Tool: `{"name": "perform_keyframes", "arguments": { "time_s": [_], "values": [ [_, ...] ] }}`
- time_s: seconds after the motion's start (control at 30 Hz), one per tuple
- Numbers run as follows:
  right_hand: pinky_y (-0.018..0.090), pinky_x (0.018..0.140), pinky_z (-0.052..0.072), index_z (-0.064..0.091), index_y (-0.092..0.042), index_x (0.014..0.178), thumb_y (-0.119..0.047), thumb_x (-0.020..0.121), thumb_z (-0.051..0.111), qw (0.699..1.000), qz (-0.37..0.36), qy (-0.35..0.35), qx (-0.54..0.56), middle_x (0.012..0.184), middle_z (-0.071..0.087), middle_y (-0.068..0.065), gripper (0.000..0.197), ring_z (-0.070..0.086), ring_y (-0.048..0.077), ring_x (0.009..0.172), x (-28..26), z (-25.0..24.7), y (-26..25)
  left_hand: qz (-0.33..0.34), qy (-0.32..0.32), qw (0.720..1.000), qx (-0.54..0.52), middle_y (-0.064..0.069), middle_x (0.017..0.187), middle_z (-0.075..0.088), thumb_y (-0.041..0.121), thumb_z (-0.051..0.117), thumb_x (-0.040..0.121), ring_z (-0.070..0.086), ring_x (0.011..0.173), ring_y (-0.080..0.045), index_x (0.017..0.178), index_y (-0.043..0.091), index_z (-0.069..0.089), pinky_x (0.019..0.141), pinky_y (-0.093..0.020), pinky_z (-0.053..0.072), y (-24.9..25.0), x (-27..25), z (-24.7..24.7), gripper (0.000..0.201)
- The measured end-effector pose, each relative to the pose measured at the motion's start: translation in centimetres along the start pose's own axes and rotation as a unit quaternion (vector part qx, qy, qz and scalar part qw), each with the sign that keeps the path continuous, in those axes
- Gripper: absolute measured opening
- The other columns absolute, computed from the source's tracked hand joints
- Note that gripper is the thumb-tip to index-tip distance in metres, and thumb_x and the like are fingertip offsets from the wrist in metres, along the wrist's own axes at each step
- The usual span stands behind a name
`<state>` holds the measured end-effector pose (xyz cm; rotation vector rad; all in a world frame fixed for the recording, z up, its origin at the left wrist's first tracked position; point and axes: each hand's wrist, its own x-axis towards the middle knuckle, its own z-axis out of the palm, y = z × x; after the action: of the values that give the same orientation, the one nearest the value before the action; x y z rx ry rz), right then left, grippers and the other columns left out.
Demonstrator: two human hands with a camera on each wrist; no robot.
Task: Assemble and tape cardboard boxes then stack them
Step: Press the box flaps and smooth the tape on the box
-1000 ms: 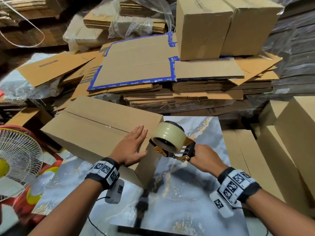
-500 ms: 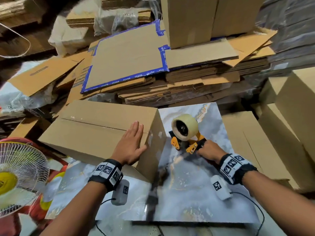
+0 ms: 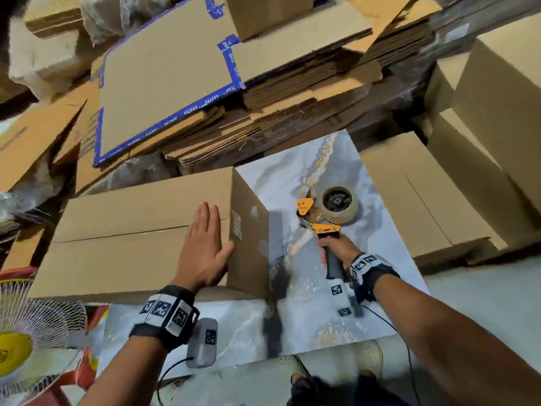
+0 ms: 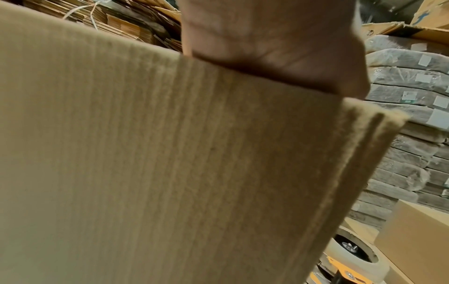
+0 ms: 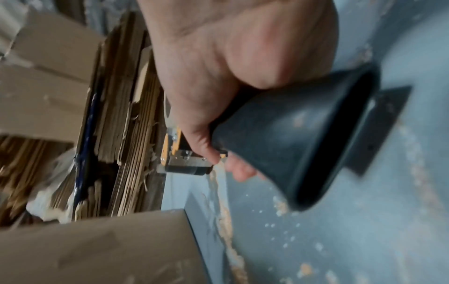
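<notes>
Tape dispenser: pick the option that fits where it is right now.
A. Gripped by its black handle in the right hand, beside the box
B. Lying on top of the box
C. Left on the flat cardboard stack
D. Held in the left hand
A: the right hand grips the tape dispenser by its handle, right of the box, while the left hand lies flat on the box.
</notes>
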<state>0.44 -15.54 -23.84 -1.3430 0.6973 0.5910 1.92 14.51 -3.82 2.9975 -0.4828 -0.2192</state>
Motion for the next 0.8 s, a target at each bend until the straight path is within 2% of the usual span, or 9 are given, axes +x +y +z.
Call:
{"name": "perform_keyframes", "arguments": {
  "time_s": [0.07,0.13,0.2,0.3,0.43,0.53,0.57,0.67,0.8],
  "values": [
    [0.050,0.083,0.057,0.070,-0.012,0.083,-0.054,0.049,0.085,0.994,-0.007,0.041,-0.099,0.088,0.071,0.019,0.057,0.068,0.038,0.078,2.3,-0.4,1.4,0.005,0.004,1.000,-0.001,-0.012,0.166,-0.015,0.069,0.016,0.088,-0.012,0.154,-0.022,0.161,0.008,-0.001,0.123,-0.033,-0.005,0.0,0.0,-0.1,0.097],
    [0.042,0.087,0.053,0.067,-0.014,0.106,-0.063,0.071,0.073,0.964,-0.023,0.095,-0.247,0.108,0.067,0.015,0.060,0.065,0.037,0.101,-1.7,0.2,-0.7,0.006,0.004,1.000,-0.002,-0.010,0.165,-0.017,0.070,0.014,0.089,-0.015,0.154,-0.020,0.161,0.009,-0.002,0.123,-0.031,-0.007,0.0,-0.1,-0.1,0.096],
    [0.041,0.085,0.049,0.065,-0.010,0.112,-0.054,0.089,0.061,0.921,-0.046,0.182,-0.340,0.117,0.063,0.018,0.050,0.061,0.039,0.109,-6.5,1.3,-2.8,0.004,-0.001,1.000,-0.018,-0.007,0.165,-0.019,0.072,0.011,0.091,-0.017,0.153,-0.018,0.161,0.012,-0.003,0.123,-0.031,-0.008,-0.1,-0.2,-0.2,0.094],
    [0.045,0.092,0.047,0.065,-0.010,0.118,-0.043,0.093,0.060,0.894,-0.131,0.295,-0.312,0.123,0.057,0.021,0.041,0.055,0.042,0.113,-9.8,3.7,-4.2,0.042,-0.015,0.998,-0.032,-0.003,0.165,-0.021,0.072,0.007,0.093,-0.021,0.153,-0.015,0.161,0.017,-0.004,0.125,-0.032,-0.008,-1.0,-0.4,-0.8,0.088],
    [0.030,0.101,0.040,0.064,-0.009,0.126,-0.029,0.104,0.053,0.935,-0.296,0.173,-0.094,0.132,0.060,0.009,0.032,0.053,0.025,0.125,-10.8,9.9,-6.6,0.106,-0.020,0.994,-0.018,0.004,0.166,-0.019,0.066,0.009,0.098,-0.022,0.152,-0.007,0.160,0.025,-0.006,0.125,-0.032,-0.006,-3.2,-0.4,-2.1,0.076],
    [0.004,0.100,0.028,0.052,-0.011,0.142,-0.030,0.109,0.041,0.942,-0.327,0.069,0.026,0.148,0.048,0.001,0.040,0.042,0.006,0.132,-11.9,14.6,-9.7,0.114,-0.011,0.993,-0.030,0.005,0.167,-0.018,0.063,0.011,0.101,-0.021,0.152,-0.004,0.161,0.023,-0.006,0.126,-0.034,-0.003,-4.1,0.0,-2.3,0.075],
    [0.003,0.105,0.024,0.043,-0.013,0.150,-0.039,0.109,0.036,0.945,-0.319,0.036,0.056,0.156,0.040,-0.002,0.049,0.034,0.002,0.137,-11.8,15.9,-10.6,0.114,-0.012,0.993,-0.032,0.006,0.167,-0.019,0.063,0.010,0.100,-0.021,0.152,-0.004,0.161,0.022,-0.006,0.126,-0.035,-0.003,-4.2,0.1,-2.2,0.075],
    [0.029,0.127,0.007,0.010,-0.022,0.163,-0.083,0.089,0.023,0.946,-0.303,-0.041,0.106,0.169,0.006,-0.010,0.097,0.007,0.000,0.152,-11.3,19.0,-12.1,0.114,-0.014,0.993,-0.033,0.006,0.165,-0.022,0.063,0.005,0.099,-0.023,0.151,-0.004,0.160,0.022,-0.007,0.126,-0.035,-0.006,-4.2,0.2,-1.8,0.074],
    [0.036,0.128,0.002,-0.007,-0.026,0.161,-0.085,0.080,0.017,0.940,-0.328,-0.047,0.074,0.168,-0.013,-0.013,0.103,-0.008,-0.003,0.152,-9.2,21.5,-10.2,0.125,-0.017,0.991,-0.038,0.005,0.165,-0.023,0.061,0.004,0.099,-0.023,0.151,-0.006,0.159,0.022,-0.009,0.124,-0.031,-0.009,-4.6,0.3,-1.4,0.072]
  ]
}}
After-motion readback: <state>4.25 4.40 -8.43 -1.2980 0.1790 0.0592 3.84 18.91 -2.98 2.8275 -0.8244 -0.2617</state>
